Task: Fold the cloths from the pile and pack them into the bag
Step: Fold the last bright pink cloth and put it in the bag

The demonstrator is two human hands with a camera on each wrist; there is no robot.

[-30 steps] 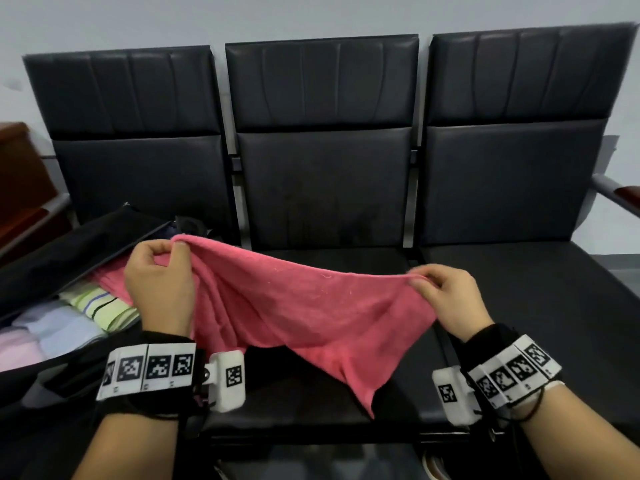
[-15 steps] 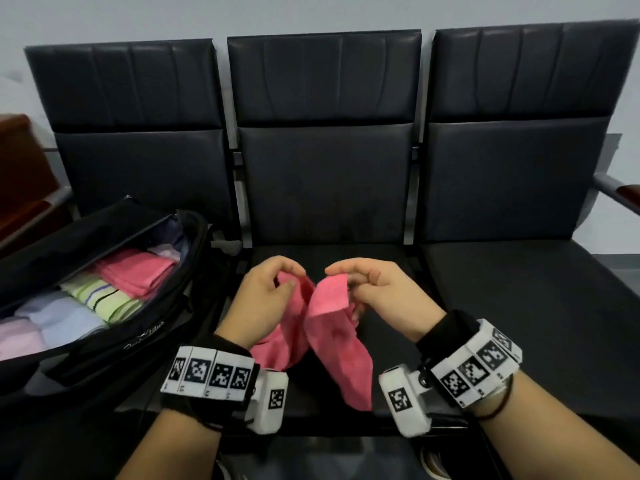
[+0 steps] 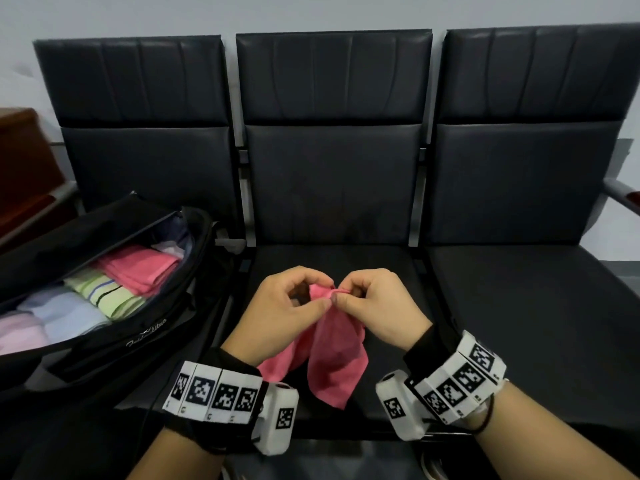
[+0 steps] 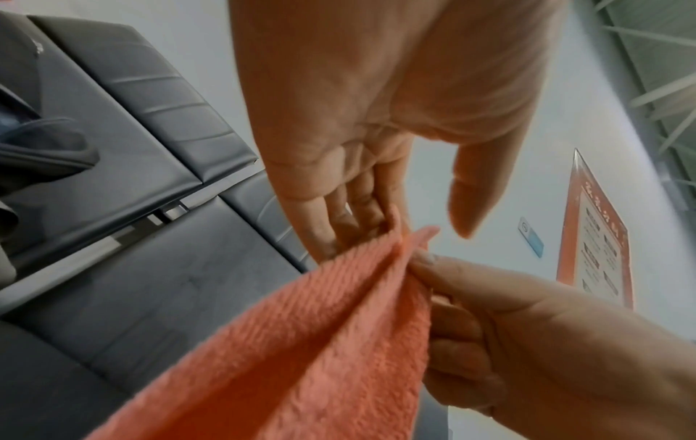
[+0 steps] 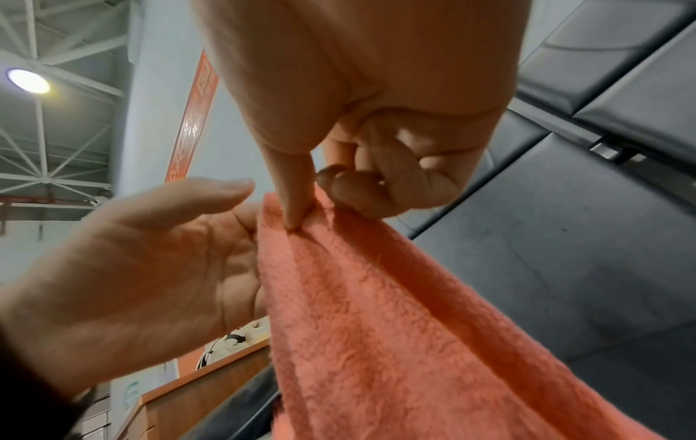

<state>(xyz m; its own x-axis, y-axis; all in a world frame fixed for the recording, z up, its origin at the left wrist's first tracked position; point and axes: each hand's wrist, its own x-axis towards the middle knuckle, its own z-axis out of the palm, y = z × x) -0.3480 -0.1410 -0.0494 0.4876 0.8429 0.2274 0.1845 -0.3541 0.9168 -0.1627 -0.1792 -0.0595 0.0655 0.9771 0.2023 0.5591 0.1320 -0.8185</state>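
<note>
Right, I see both hands meeting over the middle seat with the pink cloth between them. My right hand pinches the gathered top corners, thumb and curled fingers clamped on the fabric. Left hand has its fingers fairly straight, tips against the same corners, thumb clear of the cloth; no real grip there. Cloth hangs doubled below the hands. Bag sits open on the left seat, with folded cloths packed inside in a row.
</note>
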